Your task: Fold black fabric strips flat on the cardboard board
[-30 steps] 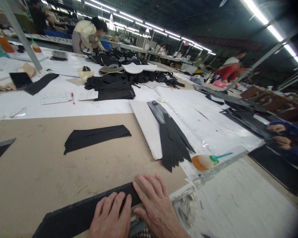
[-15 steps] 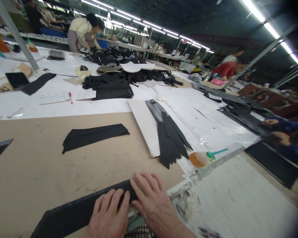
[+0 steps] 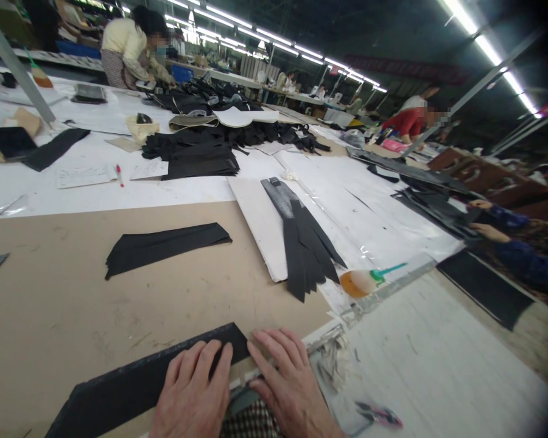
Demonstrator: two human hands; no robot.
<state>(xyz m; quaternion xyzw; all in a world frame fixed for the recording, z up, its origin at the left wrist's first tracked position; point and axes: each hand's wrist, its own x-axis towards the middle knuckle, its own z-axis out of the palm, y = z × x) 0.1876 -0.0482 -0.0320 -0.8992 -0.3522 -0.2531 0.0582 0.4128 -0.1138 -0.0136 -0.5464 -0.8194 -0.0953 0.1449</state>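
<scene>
A long black strip of material [image 3: 119, 386] with angled ends lies on the brown board [image 3: 187, 292], close to the near edge of the table. My left hand [image 3: 196, 386] rests on the strip near its right end, fingers stretched out and pressing flat. Just off the strip's pointed right tip, my right hand [image 3: 287, 377] lies with its fingers spread on the board edge. Beyond them is a small stack of black strips [image 3: 167, 246]. Farther right, a fan of black strips [image 3: 304, 249] partly covers a white card [image 3: 258, 234].
A glue bottle [image 3: 358, 282] with a green nozzle lies at the board's right. Pink-handled snips [image 3: 379, 415] lie at lower right. Piles of black pieces [image 3: 196, 152] cover the table's far part. A co-worker's hands [image 3: 488, 228] handle black pieces at right.
My right hand has slid off the strip's right end, uncovering its tip. The left hand stays on the strip. The whole view has shifted slightly, and the co-worker's hands at right have moved.
</scene>
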